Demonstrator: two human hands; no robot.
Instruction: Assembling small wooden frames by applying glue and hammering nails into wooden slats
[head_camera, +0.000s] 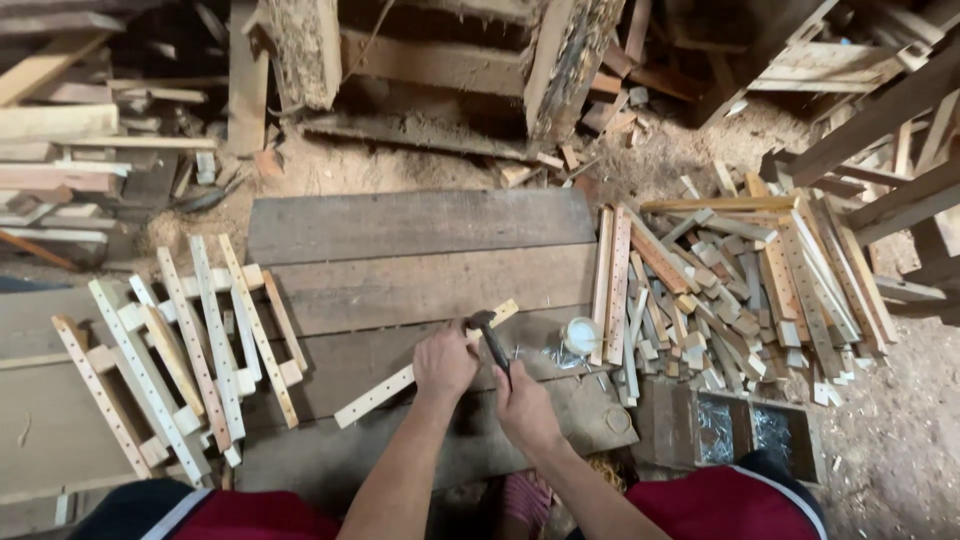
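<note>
The perforated wooden strip (420, 375) lies slantwise across the dark plank counter (420, 260), its low end toward the person's knees and its high end near the hammer head. Left of the strip, a stack of finished ladder-like frames (190, 340) leans on the counter edge. The left hand (445, 362) is closed down over the strip's middle, pinning it flat. Just right of the strip, the right hand (525, 408) is wrapped tight around the handle of a dark hammer (490, 338), its head poised over the strip's upper end. Further right of the strip sit a small white jar (581, 335) and a loose heap of offcut slats (730, 290)

The strip looks light, thin and stiff, yet the row of holes probably makes it prone to splitting (a blow near an end most of all). It is best held flat at mid-length, fingers clear of the striking point. I judge the hammer head-heavy, so a grip low on the handle suits it
</note>
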